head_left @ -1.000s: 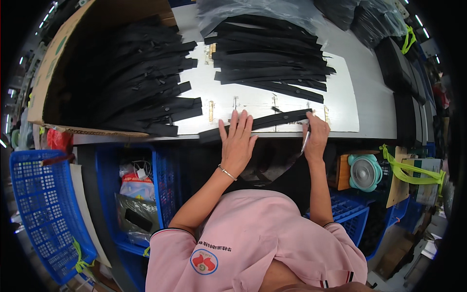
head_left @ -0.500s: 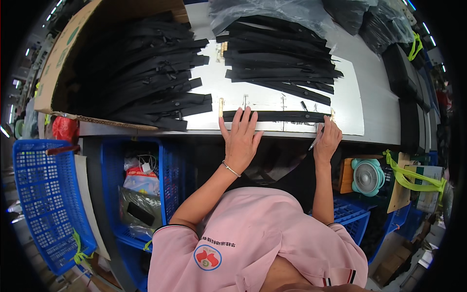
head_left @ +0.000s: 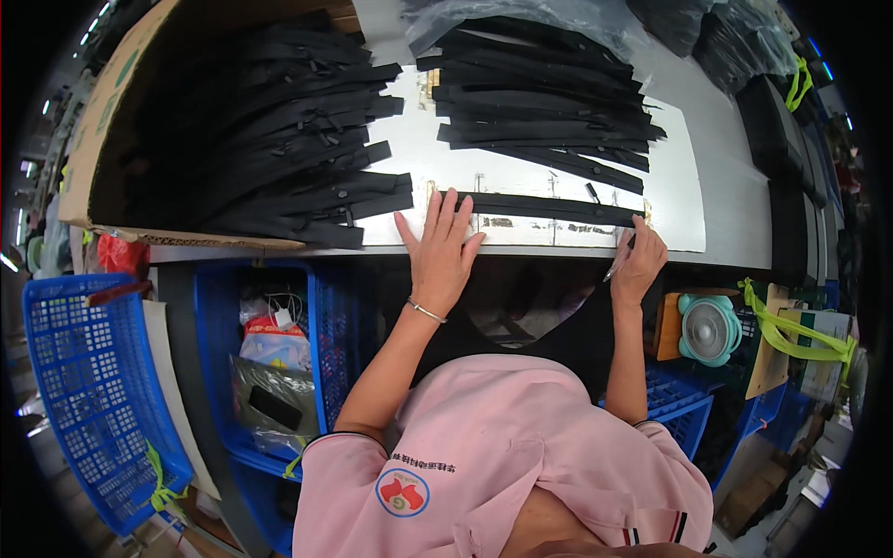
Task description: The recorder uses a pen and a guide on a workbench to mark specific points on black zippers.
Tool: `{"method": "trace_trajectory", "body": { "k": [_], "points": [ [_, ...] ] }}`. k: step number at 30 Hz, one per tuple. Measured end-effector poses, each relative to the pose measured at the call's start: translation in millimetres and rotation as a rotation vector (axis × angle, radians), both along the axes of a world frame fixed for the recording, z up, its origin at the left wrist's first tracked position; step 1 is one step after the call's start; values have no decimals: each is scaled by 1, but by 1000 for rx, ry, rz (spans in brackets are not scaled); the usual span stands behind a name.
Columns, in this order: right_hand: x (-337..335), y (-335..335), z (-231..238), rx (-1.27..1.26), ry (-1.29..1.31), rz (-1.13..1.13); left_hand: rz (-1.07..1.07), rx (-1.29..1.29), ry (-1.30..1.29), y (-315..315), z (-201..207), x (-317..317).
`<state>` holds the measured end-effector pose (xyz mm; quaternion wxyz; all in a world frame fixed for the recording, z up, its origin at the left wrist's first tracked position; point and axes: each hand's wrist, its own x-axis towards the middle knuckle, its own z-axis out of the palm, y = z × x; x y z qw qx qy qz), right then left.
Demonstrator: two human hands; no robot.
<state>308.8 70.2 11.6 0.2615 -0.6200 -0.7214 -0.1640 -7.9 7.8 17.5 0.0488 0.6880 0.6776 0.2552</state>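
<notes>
A single black zipper [head_left: 544, 206] lies across a white board [head_left: 684, 186], slanting slightly, with its right end nearer me. My left hand [head_left: 441, 249] rests flat over the zipper's left end, its fingers stretched out and spread. At the right end, my right hand [head_left: 638, 265] has its fingers drawn together around a slim pen-like tool [head_left: 612, 270], with the fingertips at the zipper's end. Dark marks show on the board just below the zipper. Beyond it lies a pile of black zippers [head_left: 544, 93], a few of them askew at its near side.
At the left, a cardboard box [head_left: 116, 112] holds many more black zippers. Clear plastic bags [head_left: 521, 23] lie at the back. Below the table are a blue crate [head_left: 316, 344] and a small fan [head_left: 710, 329]; a blue basket [head_left: 93, 391] stands far left.
My left hand has slid a little left, and the zipper's left end has shifted away from me, so the zipper now slants. My right hand has moved slightly right. The whole view has shifted a little.
</notes>
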Motion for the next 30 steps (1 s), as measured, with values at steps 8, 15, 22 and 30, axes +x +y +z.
{"method": "trace_trajectory", "body": {
  "k": [8,15,22,30],
  "points": [
    [-83,7,50,-414,1092,255,23,60,7,0,-7,-2],
    [-164,27,38,-668,1157,492,35,51,-20,1,-6,-1],
    [-180,34,10,-541,911,542,43,62,-55,1,-6,-1],
    [-181,33,8,-505,825,555,49,62,-45,1,-6,0]
  ]
}}
